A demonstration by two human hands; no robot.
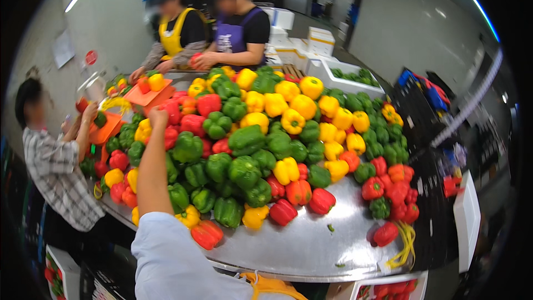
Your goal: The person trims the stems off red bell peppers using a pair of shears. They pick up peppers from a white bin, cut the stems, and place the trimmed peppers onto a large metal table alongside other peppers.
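My left hand (158,116) reaches far across a metal table (311,239) to the left part of a big heap of bell peppers. It is beside a red bell pepper (171,112) and just below an orange chute-like piece (149,95). The fingers are turned away, so their grip and anything in it are hidden. Under my forearm lie green peppers (187,148) and a yellow pepper (143,131). Large green peppers (247,140) and yellow peppers (292,121) fill the middle of the heap. My right hand is out of the picture.
Two co-workers in a yellow apron (175,36) and a purple apron (232,39) handle peppers opposite. A person in a checked shirt (55,158) works at the left. Yellow netting (407,247) lies at the right. White foam boxes (321,41) stand behind.
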